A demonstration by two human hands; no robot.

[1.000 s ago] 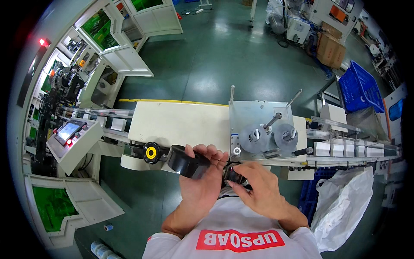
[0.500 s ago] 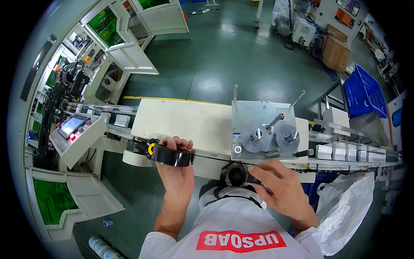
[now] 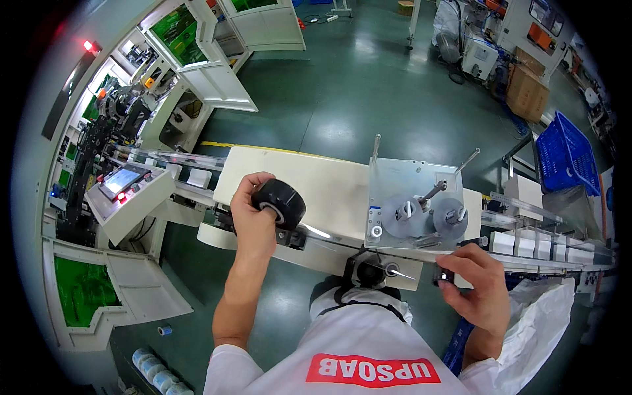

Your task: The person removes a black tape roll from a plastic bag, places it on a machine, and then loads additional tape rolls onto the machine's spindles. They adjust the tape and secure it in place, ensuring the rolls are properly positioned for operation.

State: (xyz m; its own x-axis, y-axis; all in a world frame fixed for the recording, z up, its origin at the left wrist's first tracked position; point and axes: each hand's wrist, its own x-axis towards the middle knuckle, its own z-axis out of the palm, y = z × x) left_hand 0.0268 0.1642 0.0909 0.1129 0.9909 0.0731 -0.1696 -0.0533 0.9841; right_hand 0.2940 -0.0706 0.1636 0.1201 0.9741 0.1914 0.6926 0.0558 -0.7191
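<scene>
Head view: left hand (image 3: 253, 214) has lifted black roll (image 3: 280, 203); right hand (image 3: 477, 289) pinches knob (image 3: 442, 276).

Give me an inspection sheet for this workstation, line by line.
Surface: cream machine top, bare beside the metal plate with two grey spools.
Job's things: black roll held over the machine's front edge; small dark part at the right fingertips.
Clutter: small roll on the floor.
Grip: left hand wrapped around the roll; right hand pinching the part.
Cables: nothing seen.
Surroundings: touchscreen panel left, blue crate and white boxes on a conveyor right, white bag.
</scene>
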